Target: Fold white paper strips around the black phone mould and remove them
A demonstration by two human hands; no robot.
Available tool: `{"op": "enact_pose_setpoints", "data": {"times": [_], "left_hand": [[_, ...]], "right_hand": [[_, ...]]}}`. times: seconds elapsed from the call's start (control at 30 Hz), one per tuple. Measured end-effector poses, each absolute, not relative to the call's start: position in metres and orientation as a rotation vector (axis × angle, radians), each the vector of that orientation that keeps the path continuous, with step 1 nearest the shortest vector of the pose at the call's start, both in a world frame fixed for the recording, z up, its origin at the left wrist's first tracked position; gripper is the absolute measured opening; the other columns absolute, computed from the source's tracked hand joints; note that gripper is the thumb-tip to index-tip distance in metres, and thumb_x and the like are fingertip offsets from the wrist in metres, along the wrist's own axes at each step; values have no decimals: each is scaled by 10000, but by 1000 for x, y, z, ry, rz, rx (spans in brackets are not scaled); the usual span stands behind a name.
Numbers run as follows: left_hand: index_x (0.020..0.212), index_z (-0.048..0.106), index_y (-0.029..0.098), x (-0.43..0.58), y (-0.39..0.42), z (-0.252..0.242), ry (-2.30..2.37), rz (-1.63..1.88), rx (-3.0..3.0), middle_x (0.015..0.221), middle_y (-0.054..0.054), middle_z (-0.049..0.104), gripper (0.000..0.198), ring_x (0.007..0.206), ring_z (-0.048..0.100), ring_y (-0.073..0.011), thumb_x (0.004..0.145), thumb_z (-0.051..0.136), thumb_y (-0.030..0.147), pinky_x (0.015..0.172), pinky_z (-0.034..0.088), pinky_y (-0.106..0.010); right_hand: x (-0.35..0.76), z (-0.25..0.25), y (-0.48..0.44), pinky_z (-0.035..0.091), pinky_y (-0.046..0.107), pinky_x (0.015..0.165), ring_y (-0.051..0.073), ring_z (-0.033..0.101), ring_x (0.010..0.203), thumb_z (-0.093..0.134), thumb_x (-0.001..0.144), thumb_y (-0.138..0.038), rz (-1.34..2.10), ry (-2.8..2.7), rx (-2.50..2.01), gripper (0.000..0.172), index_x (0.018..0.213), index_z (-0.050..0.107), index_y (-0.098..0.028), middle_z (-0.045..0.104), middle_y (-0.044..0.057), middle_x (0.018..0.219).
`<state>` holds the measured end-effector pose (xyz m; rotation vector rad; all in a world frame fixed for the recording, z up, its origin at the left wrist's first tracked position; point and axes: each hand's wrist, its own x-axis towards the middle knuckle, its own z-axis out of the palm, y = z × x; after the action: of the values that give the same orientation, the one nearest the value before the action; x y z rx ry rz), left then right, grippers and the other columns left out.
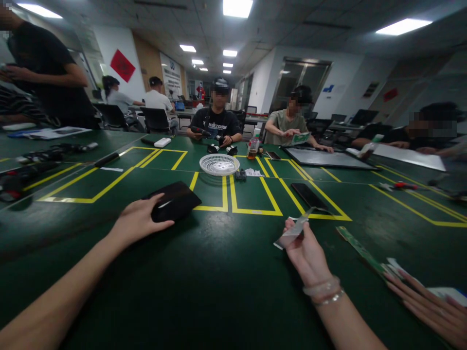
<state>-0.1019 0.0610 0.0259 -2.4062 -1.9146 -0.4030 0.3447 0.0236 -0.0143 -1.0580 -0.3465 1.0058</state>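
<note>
My left hand [140, 221] grips the near edge of a flat black panel [178, 200] that lies on the green table [219, 272], thumb and fingers closed round its corner. My right hand [304, 250] is raised a little above the table and pinches a thin clear strip of film [295, 228] between thumb and fingers. A bracelet sits on my right wrist.
A white round mesh basket [219, 164] stands at the table's middle, inside yellow tape lines. A second black panel [308, 195] lies to the right. A narrow green circuit strip [359, 248] and another person's fingers [426, 304] are at the near right. Several people sit across the table.
</note>
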Motion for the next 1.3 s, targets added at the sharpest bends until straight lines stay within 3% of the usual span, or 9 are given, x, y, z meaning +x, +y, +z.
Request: {"op": "enact_pose_setpoints", "data": {"times": [0.13, 0.23, 0.53, 0.7, 0.8, 0.93, 1.03, 1.17, 1.3], "left_hand": [[1491, 386, 180, -36, 29, 21, -1403, -468, -2789, 1378, -137, 541, 941, 1243, 524, -334, 743, 749, 622, 1139, 297, -513], [1515, 329, 223, -3, 7, 17, -1177, -426, -2982, 1417, -121, 507, 1003, 1281, 495, -310, 708, 816, 569, 1187, 201, -524], [1510, 334, 198, 10, 0, 5, -1122, -381, -3034, 1428, -142, 490, 1018, 1301, 477, -319, 712, 827, 593, 1177, 230, -540], [1515, 332, 181, 5, 3, 5, -1041, -430, -2960, 1483, -173, 414, 1079, 1351, 408, -360, 686, 800, 689, 1171, 239, -570], [1471, 403, 177, 0, 2, 11, -967, -583, -2844, 1479, -153, 419, 828, 1365, 393, -345, 823, 746, 562, 1172, 269, -551], [1371, 515, 177, -3, -6, 19, -702, -777, -2709, 1425, -122, 491, 434, 1361, 412, -298, 963, 589, 306, 1199, 258, -494], [1331, 557, 187, -2, -12, 21, -528, -828, -2638, 1396, -86, 533, 352, 1354, 433, -244, 983, 507, 181, 1221, 237, -429], [1279, 604, 214, 1, -12, 17, -486, -717, -2677, 1339, -65, 580, 315, 1273, 515, -221, 986, 507, 150, 1168, 341, -404], [1010, 693, 194, 3, -6, 8, -570, -564, -2830, 1095, -79, 666, 148, 1016, 629, -225, 981, 562, 256, 999, 474, -402]], "right_hand": [[345, -16, 23, 621, 297, 755, 172, 690, 992, 605, 913, -350, 998, -370, -1027, 178, 1069, 581, -267, 664, 31, 1085], [344, -15, 22, 622, 291, 754, 174, 685, 1007, 628, 894, -351, 992, -369, -1011, 194, 1062, 582, -265, 659, 28, 1084], [339, -8, 21, 617, 288, 797, 164, 677, 1035, 573, 924, -303, 1011, -324, -1030, 157, 1073, 606, -267, 661, 39, 1098], [322, 7, 11, 602, 346, 874, 192, 670, 1073, 638, 889, -354, 947, -579, -1066, 362, 1246, 595, -319, 680, 26, 1187], [307, 12, 1, 563, 436, 937, 240, 658, 1108, 663, 874, -436, 857, -920, -1123, 501, 1343, 563, -290, 655, 62, 1286], [293, 11, -11, 484, 472, 1030, 247, 617, 1168, 572, 948, -368, 630, -1636, -1141, 366, 1295, 628, -268, 647, 86, 1289], [286, 11, -18, 491, 423, 1009, 215, 600, 1181, 489, 989, -255, 464, -2157, -1136, 355, 1318, 605, -319, 636, 61, 1299], [279, 15, -28, 514, 420, 952, 219, 619, 1126, 527, 951, -156, 272, -2562, -1131, 366, 1245, 651, -334, 655, 48, 1266], [274, 19, -35, 483, 451, 1011, 231, 585, 1182, 569, 934, -176, 192, -2624, -1153, 334, 1216, 669, -325, 642, 55, 1282]]}}
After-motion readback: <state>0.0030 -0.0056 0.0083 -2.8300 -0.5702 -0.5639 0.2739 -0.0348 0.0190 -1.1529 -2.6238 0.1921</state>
